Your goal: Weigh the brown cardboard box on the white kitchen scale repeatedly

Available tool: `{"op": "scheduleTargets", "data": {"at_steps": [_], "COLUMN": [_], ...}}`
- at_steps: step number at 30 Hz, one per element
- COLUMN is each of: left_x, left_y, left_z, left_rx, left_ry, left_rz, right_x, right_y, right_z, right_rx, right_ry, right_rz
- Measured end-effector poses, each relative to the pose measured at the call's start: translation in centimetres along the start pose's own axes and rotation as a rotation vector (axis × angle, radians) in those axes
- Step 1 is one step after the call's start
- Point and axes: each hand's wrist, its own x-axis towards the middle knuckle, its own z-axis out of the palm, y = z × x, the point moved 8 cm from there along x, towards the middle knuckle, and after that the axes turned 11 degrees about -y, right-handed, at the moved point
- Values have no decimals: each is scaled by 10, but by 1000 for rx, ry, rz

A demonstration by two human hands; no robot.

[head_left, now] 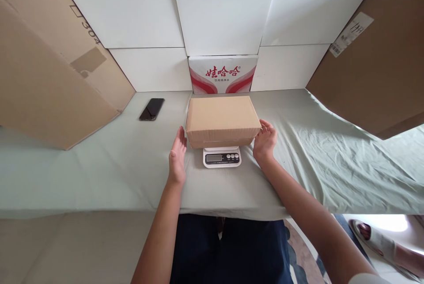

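A closed brown cardboard box (pixel 221 116) rests on a small white kitchen scale (pixel 222 163), covering its platform. The scale's display and several round buttons show below the box's front edge; I cannot make out a reading. My left hand (pixel 178 156) is upright beside the box's left side, fingers stretched out, palm facing it. At the box's right side is my right hand (pixel 266 142), its fingers extended and slightly bent near the front right corner. Whether either hand touches the cardboard I cannot tell.
A black phone (pixel 152 109) lies to the left on the green cloth (pixel 99 173). Large cardboard panels stand at left (pixel 66 63) and right (pixel 374 67). A red-and-white carton (pixel 223 75) is behind the box, below white panels. Another person's foot (pixel 380 242) shows at lower right.
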Motion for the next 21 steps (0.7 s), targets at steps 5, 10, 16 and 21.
{"op": "scheduleTargets", "data": {"at_steps": [5,10,16,21], "left_x": [0,1,0,0], "left_y": [0,0,1,1], "left_z": [-1,-1,0,0], "left_rx": [10,2,-1,-1], "left_ry": [14,19,13,10], "left_rz": [-8,-8,3,2], "right_x": [0,2,2,0], "right_y": [1,2,1,0], "right_z": [0,0,0,1], "right_rx": [-10,-22,-9,16], "right_ry": [-12,-29,-11,7], "right_rz": [5,-12,-3,8]}}
